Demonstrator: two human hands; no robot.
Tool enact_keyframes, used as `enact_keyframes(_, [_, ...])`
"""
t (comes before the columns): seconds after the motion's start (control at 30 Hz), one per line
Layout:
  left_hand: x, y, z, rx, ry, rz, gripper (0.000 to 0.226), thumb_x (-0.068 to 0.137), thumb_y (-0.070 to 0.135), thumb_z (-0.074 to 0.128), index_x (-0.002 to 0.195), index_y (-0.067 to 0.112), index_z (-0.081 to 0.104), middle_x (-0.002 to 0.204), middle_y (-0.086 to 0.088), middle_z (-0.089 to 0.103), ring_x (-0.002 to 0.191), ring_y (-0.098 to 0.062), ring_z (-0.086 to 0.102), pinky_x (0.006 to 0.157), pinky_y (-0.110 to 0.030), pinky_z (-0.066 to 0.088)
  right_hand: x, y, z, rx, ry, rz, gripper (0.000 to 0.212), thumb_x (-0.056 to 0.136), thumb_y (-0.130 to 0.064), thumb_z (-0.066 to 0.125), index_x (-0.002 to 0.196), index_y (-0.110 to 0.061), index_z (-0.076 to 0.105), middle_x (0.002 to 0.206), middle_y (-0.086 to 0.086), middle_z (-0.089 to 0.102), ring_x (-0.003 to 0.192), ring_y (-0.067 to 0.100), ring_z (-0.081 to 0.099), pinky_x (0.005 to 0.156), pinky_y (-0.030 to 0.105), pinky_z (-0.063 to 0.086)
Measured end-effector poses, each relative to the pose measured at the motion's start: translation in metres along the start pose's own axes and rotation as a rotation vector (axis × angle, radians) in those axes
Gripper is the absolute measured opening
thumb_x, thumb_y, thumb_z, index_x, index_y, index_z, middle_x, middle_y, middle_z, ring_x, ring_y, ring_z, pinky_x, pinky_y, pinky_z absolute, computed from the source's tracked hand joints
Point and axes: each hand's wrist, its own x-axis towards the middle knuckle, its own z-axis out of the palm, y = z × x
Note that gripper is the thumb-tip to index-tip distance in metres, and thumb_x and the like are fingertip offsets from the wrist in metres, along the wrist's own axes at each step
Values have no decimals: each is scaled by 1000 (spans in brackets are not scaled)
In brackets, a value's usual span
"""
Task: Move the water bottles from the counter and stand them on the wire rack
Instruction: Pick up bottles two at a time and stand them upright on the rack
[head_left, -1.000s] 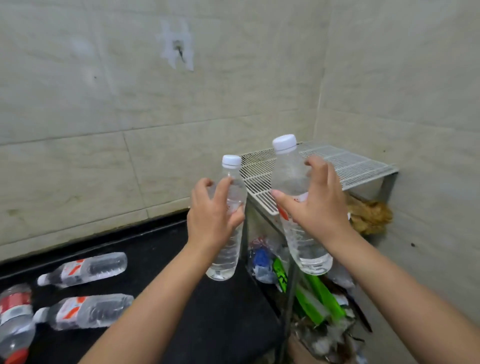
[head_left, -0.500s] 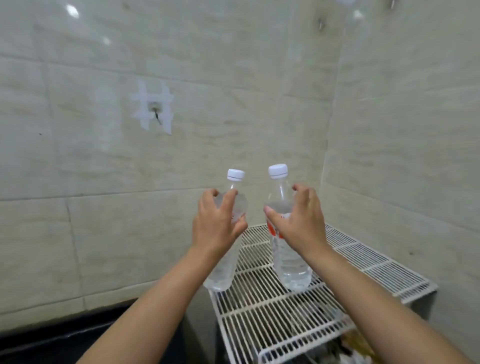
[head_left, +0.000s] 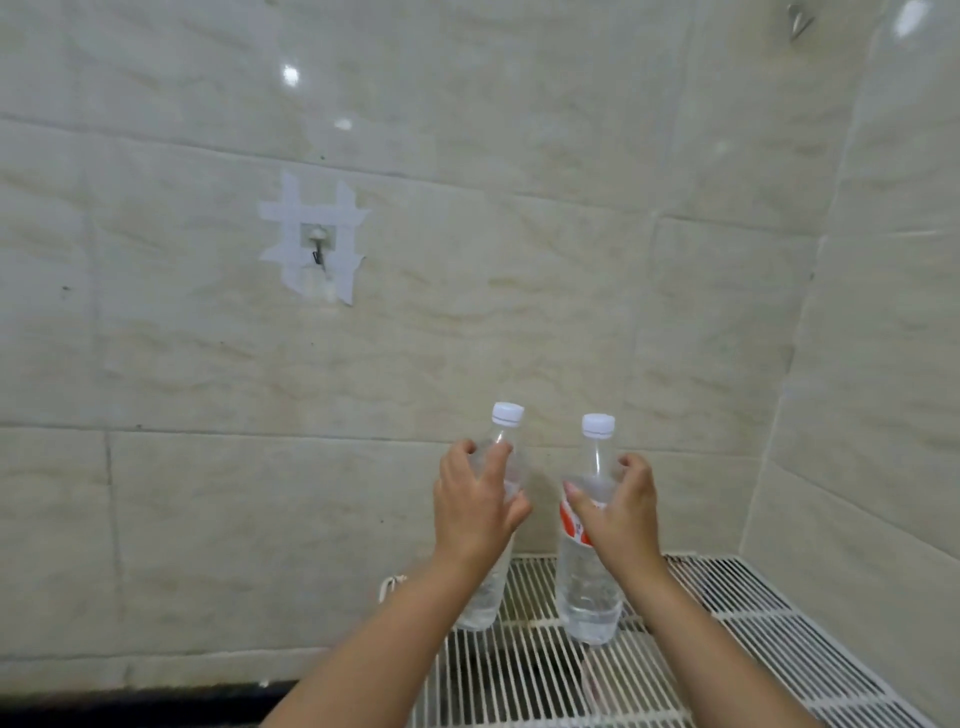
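Observation:
Two clear water bottles with white caps are upright over the white wire rack (head_left: 737, 623) in the room's corner. My left hand (head_left: 475, 512) grips the left bottle (head_left: 488, 587) round its upper body; its base is at the rack's back left edge. My right hand (head_left: 615, 514) grips the right bottle (head_left: 589, 597), which bears a red and white label, with its base on or just above the wires. Whether either base touches the rack I cannot tell.
Beige tiled walls close the corner behind and to the right of the rack. A small hook taped to the wall (head_left: 316, 244) sits up left. A strip of the black counter (head_left: 156, 706) shows at the bottom left.
Both hands have carried the bottles forward and down to the back of the rack. The view has tilted upward, so the counter and its lying bottles have dropped out of sight.

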Motion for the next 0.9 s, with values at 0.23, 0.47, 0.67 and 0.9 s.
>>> enact_keyframes(0.23, [2,5,48,17,80,-46,85,32,22,93,102,18,44,99,-15,38,67,-40,64,54,-39,55,32,30,20,71,-91,-30,69,78,-18,70,130,6,30,131,24,40,123,33,39,103,37,33])
enact_keyframes(0.47, [-2,2,37,41,-57,-161,75,47,25,89,106,16,44,88,-28,60,70,-43,62,54,-45,55,35,40,8,74,-92,1,73,72,-25,75,126,0,33,128,19,45,117,32,45,97,39,39])
enact_keyframes(0.67, [29,11,1,127,-105,-219,45,87,38,48,126,15,47,119,-18,54,110,-36,53,91,-44,44,63,17,-16,-55,-92,-25,70,71,-42,72,121,-5,42,120,13,57,109,30,54,83,34,43])
enact_keyframes(0.9, [72,17,-22,37,-477,-185,42,95,20,48,135,11,40,132,-14,53,120,-30,51,95,-34,43,86,-15,-24,-316,-282,-150,34,80,-35,65,97,-7,58,104,14,65,95,30,58,66,25,33])
